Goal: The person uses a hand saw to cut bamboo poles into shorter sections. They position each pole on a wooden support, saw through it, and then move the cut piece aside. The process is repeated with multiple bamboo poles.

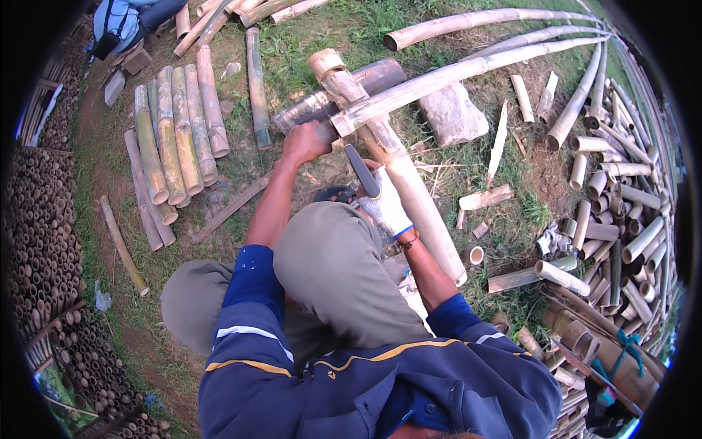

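Note:
My bare left hand [306, 142] is closed round the near end of a long pale bamboo pole [431, 82], which stretches away to the upper right. That pole lies across a thick bamboo log [420, 205] and near a darker round log [373, 76]. My right hand [389, 203], in a white knit glove with a blue cuff, is closed on a dark, flat, blade-like tool [362, 171]. The tool's rounded tip points up, just below the pole's cut end. Its grip is mostly hidden by the glove and my knee [333, 245].
Several cut bamboo lengths [170, 132] lie side by side on the left. A flat stone [453, 114] sits beyond the log. Bamboo pieces are heaped on the right [621, 212], near more long poles [497, 19]. Another person [121, 22] is at the upper left.

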### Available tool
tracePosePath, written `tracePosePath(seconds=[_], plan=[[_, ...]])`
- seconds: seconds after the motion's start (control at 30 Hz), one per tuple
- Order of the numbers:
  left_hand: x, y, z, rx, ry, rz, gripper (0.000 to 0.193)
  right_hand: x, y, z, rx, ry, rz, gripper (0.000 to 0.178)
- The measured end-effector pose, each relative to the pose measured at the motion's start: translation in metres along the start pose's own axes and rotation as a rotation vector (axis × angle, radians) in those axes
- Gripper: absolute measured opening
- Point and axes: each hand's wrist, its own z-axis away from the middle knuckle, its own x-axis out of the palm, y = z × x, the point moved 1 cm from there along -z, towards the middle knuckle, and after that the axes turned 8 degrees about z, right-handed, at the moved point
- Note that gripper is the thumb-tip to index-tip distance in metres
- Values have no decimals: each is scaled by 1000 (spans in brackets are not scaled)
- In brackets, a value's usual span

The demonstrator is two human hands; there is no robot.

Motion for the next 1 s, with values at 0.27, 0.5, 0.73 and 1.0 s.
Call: tracePosePath(seconds=[0.27,0.5,0.73,1.0], plan=[[11,-18,-4,-16,-34,68,75,-73,4,215,363,-159,-26,72],[13,-20,-9,47,-97,93,74,-32,11,62,155,-67,74,67],[-15,-65,7,50,213,448,83,-3,-27,14,85,-90,119,65],[-3,-144,22,-573,663,1495,68,5,57,85,-101,-89,257,56]])
